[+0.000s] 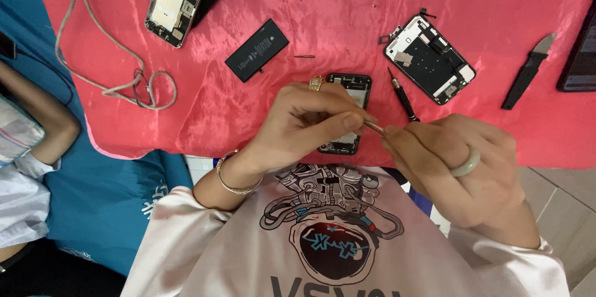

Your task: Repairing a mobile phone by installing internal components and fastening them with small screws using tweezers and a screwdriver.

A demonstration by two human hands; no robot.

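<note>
My left hand [304,124] and my right hand [456,166] meet just above my chest, both pinching a thin metal tool [374,127] between the fingertips. Directly behind the hands lies an opened phone body [352,89] on the pink cloth [347,30], mostly hidden by my left fingers. A small black screwdriver [402,98] rests right of that phone. My left hand wears a gold ring and bracelet, my right a pale green ring.
A black phone battery [257,50], a second opened phone [429,59] and a third one [177,0] lie further back. A black pry tool [528,72] sits at right, a grey cable [108,54] at left. Another person's arm [37,120] is at the left edge.
</note>
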